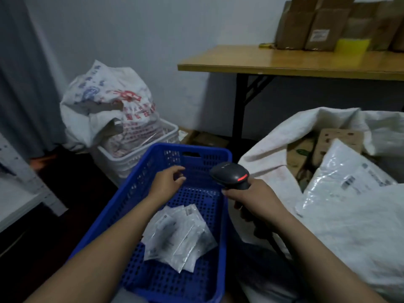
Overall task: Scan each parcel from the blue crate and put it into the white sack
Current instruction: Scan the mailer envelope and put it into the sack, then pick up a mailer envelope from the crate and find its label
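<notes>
Head view: a few small grey parcels [177,235] lie overlapping on the bottom of the blue crate [140,178], towards its near end. Above its far end hovers the left hand [168,182], its grip loose and empty, fingers lightly curled. The right hand [251,195] has its grip closed round a black scanner [231,174] over the crate's right rim. Just right gapes the white sack [269,171], a bagged parcel [341,178] inside.

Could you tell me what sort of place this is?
Probably a small parcel-sorting room: the right hand holds a scanner by a blue crate of parcels, a white sack holds more, and cardboard boxes stand on a table.
</notes>
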